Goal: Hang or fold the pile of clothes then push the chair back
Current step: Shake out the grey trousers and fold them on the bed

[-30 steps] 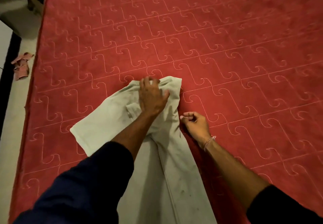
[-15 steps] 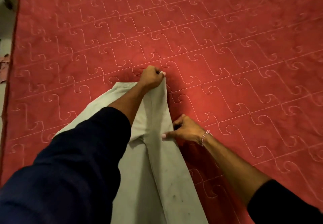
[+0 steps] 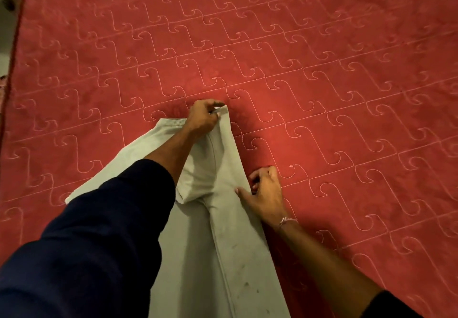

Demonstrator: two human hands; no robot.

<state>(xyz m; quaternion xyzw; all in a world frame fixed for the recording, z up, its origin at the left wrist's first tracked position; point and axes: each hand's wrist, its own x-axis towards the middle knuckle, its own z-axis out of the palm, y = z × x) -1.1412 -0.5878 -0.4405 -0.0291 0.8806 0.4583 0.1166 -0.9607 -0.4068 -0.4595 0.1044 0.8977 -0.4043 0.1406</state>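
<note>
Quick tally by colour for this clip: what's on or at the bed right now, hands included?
Red: 1, the mattress.
Pale grey: 1, the trousers.
Bare hands: 2, left hand with a grip on the trousers' top edge, right hand at their right edge.
Total: 4.

A pair of pale grey-green trousers (image 3: 223,243) lies flat on a red quilted mattress (image 3: 322,94), legs running toward the mattress's near edge and waistband farthest from it. The fabric is folded lengthwise along a central seam, with small dark stains on the lower leg.
</note>
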